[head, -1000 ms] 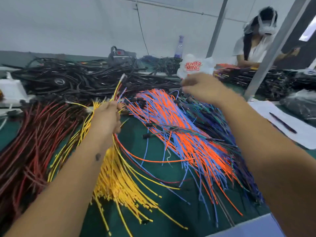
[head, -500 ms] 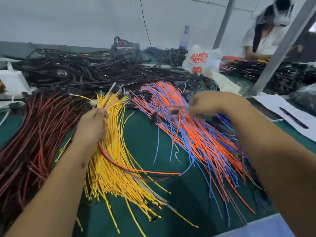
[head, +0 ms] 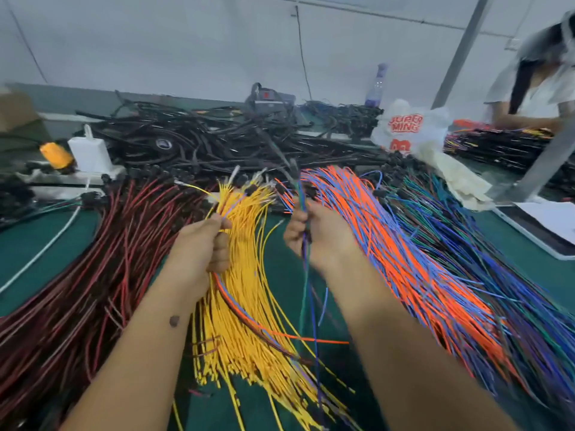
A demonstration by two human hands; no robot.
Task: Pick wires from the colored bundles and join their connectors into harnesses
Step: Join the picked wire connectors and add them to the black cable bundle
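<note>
Coloured wire bundles lie fanned on the green table (head: 37, 244): dark red (head: 102, 259) at left, yellow (head: 249, 275) in the middle, orange and light blue (head: 404, 250) to the right, dark blue and green (head: 497, 275) at far right. My left hand (head: 202, 244) grips a few picked wires over the yellow bundle; an orange one (head: 311, 339) trails across the table. My right hand (head: 317, 234) holds a blue and green wire pair (head: 306, 293) upright between the yellow and orange bundles. Its connector end above the fingers is blurred.
A heap of black cable harnesses (head: 233, 141) fills the back of the table. A white container (head: 88, 152), a white plastic bag (head: 410, 126) and papers (head: 557, 216) stand around it. Another person (head: 535, 88) works at the far right behind a metal post (head: 541, 163).
My right hand came in from the orange and blue bundle toward the middle, carrying a blue and green wire pair. My left hand stayed over the yellow bundle with its picked wires.
</note>
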